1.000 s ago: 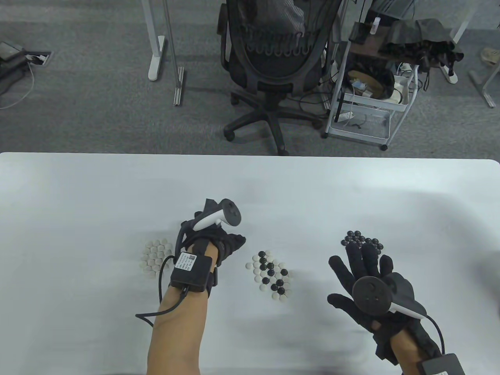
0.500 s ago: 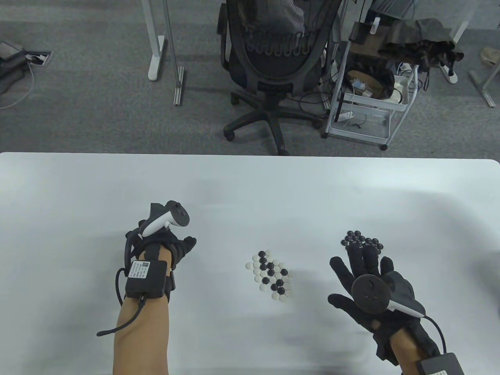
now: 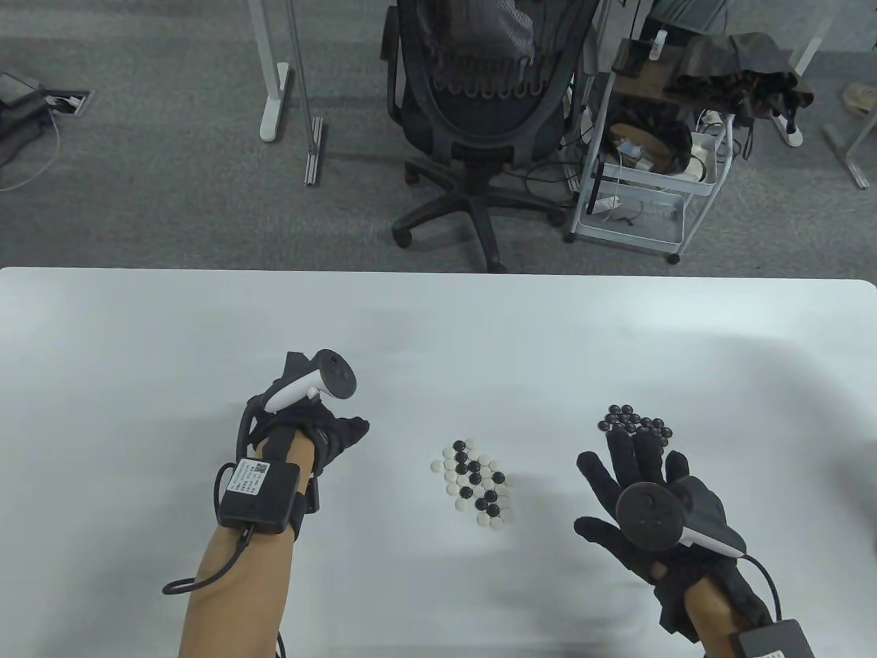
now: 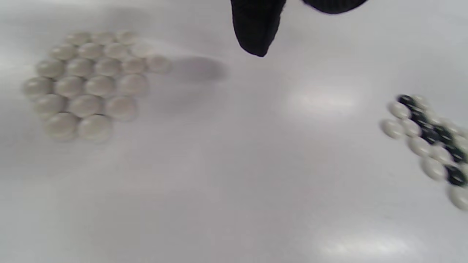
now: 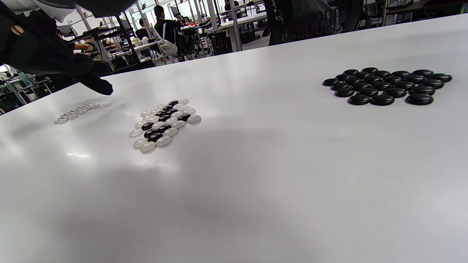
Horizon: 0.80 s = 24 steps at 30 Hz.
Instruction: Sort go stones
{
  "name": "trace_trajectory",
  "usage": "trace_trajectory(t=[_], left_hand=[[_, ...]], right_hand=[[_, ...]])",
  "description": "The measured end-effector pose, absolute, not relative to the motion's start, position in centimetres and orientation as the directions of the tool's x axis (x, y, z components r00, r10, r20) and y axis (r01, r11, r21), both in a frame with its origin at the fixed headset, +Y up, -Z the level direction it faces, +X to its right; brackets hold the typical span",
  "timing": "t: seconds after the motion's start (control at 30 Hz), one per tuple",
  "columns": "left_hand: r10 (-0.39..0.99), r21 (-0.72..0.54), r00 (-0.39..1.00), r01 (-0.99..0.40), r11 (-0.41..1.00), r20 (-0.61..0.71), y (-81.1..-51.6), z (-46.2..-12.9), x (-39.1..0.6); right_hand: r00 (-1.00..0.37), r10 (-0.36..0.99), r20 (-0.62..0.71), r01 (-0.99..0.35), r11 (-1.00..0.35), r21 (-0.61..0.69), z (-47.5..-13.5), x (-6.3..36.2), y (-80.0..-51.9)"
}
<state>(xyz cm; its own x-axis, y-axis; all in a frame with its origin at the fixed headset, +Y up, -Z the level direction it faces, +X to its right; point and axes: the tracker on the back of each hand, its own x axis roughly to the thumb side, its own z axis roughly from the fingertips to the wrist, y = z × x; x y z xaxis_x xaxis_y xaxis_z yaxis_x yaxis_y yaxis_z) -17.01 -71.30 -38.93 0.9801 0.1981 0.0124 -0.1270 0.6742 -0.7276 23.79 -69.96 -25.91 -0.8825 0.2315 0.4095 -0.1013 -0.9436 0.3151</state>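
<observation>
White stones (image 4: 87,84) lie sorted beneath the left hand (image 3: 308,428), fingers loosely curled and apparently empty, which likely heads next for the mixed pile (image 3: 476,483) while the flat-fingered right hand (image 3: 644,493) waits by the black pile (image 3: 634,419).

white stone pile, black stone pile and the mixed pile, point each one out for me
white stone pile (image 4: 87,84): left wrist view, on a stone near the pile's middle.
black stone pile (image 5: 384,86): right wrist view, on a stone in the pile's middle.
mixed pile (image 3: 476,483): table view, at the cluster's centre.
</observation>
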Motion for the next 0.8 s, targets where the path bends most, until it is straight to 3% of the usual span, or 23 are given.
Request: trace_trajectory(t=[0.2,0.43,0.63,0.8], left_hand=[[0.218,-0.749,0.943,0.048,0.66,0.252,-71.8,-37.9,-10.5],[0.203,-0.754,0.911,0.155,0.639,0.36,-73.9,-37.3,-6.8],[0.136,-0.743,0.933,0.172,0.646,0.334,-74.2,-37.4,-8.3],[0.065,-0.755,0.979,0.108,0.646,0.195,-73.7,-38.1,-12.9]], right_hand=[[-0.882,0.235,0.408,-0.103,-0.942,0.32,-25.9,23.8,-70.0],[-0.882,0.24,0.406,-0.107,-0.94,0.324,-25.9,23.9,-69.9],[-0.88,0.247,0.405,-0.115,-0.939,0.324,-25.9,24.1,-69.8],[-0.88,0.249,0.404,-0.116,-0.938,0.326,-25.9,24.2,-69.8]])
